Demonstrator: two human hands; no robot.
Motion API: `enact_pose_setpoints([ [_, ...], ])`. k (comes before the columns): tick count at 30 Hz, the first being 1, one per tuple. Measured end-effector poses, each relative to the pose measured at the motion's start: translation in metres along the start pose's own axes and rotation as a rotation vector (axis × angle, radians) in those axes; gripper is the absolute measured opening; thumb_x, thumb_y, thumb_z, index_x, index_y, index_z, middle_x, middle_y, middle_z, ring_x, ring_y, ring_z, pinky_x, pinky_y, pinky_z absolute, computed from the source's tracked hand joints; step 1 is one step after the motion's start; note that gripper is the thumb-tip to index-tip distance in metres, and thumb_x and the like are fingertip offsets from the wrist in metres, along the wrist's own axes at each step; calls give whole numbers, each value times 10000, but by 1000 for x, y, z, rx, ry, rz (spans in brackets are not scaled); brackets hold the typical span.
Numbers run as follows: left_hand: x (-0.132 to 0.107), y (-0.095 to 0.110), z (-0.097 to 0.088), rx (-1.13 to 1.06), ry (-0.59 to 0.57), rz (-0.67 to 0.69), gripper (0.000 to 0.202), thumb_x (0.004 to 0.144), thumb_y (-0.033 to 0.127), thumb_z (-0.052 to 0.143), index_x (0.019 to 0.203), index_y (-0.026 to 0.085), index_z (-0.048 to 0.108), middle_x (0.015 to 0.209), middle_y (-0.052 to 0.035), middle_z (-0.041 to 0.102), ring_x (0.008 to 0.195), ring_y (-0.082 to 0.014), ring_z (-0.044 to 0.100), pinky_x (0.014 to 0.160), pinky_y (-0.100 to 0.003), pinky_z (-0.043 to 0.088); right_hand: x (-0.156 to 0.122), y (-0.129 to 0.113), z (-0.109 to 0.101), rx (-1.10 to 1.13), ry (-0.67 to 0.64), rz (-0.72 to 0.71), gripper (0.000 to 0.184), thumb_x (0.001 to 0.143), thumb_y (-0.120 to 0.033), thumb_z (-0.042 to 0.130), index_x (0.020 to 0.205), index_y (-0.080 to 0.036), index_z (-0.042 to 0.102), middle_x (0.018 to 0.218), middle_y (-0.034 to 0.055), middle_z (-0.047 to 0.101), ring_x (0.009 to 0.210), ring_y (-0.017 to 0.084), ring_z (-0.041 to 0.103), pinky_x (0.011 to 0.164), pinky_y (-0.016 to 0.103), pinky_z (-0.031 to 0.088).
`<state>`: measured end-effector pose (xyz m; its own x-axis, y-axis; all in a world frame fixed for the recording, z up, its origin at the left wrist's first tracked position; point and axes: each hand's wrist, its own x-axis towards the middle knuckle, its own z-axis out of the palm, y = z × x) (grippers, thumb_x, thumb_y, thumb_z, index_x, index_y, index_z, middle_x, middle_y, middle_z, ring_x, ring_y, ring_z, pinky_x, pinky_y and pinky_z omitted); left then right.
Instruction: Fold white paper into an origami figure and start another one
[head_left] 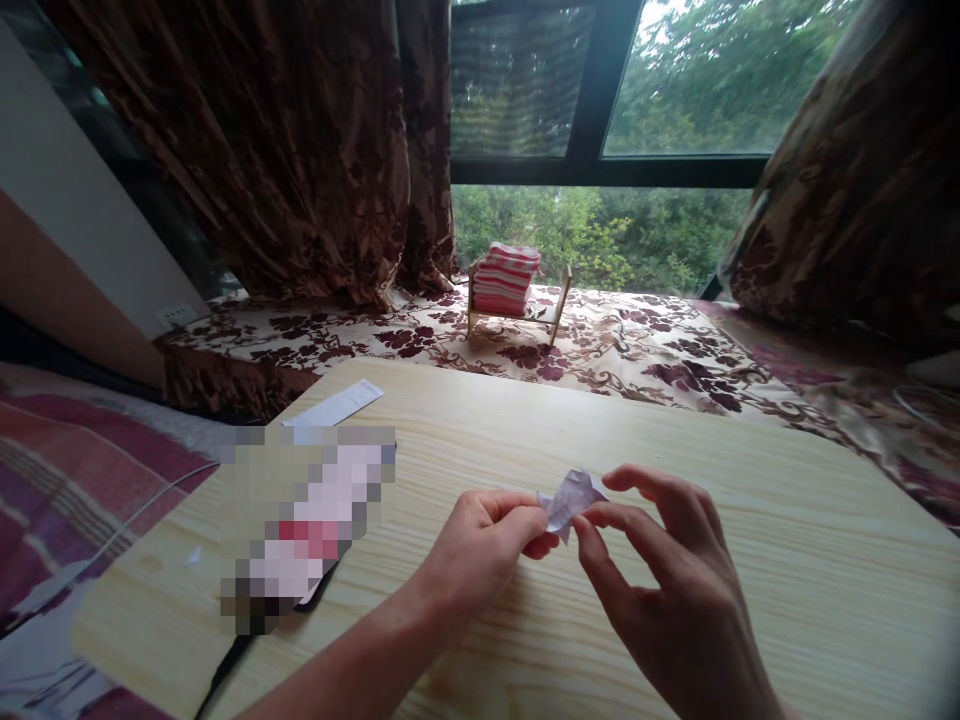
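Note:
A small piece of pale, folded paper (574, 500) with pointed corners is held up over the wooden table (465, 420). My left hand (487, 535) is closed, pinching the paper's left end between thumb and fingers. At its right side my right hand (667, 570) has the thumb and a finger together on the lower edge, while another finger is bent at the upper right corner. The faint markings on the paper are too small to read.
A blurred-out phone-like device (322, 530) lies left on the table, with a black cable (229, 665) at its near end. Behind it is a white paper strip (337, 405). A small paper scrap (193, 556) lies farther left. A small rack (555, 310) with striped cloths (504, 280) stands by the window.

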<state>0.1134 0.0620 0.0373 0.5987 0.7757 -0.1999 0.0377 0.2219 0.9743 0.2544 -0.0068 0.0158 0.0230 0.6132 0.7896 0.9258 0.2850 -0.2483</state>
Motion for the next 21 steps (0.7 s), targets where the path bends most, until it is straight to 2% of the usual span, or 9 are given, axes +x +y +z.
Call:
enact_pose_setpoints([
  [3, 0, -2, -1, 17, -9, 10, 264, 772, 251, 496, 553, 142, 592, 596, -21, 553, 646, -140, 488, 660, -268, 364, 0, 1, -1, 11, -8, 6, 81, 805, -108, 620, 838, -182, 613, 1021, 96, 539, 926, 224, 522, 778, 405, 466],
  [10, 0, 0, 1, 93, 53, 13, 329, 797, 346, 543, 559, 130, 614, 583, -18, 547, 620, -130, 473, 635, -257, 365, 0, 0, -2, 47, -42, -3, 115, 800, -94, 613, 870, -185, 608, 1025, 98, 538, 930, 232, 528, 776, 418, 457],
  [21, -1, -8, 0, 240, 17, 157, 266, 838, 285, 539, 643, 131, 634, 622, 2, 553, 647, -122, 478, 619, -233, 367, -1, 1, -2, 30, -57, 29, 79, 805, -110, 610, 836, -181, 593, 1021, 105, 543, 930, 246, 521, 769, 443, 455],
])
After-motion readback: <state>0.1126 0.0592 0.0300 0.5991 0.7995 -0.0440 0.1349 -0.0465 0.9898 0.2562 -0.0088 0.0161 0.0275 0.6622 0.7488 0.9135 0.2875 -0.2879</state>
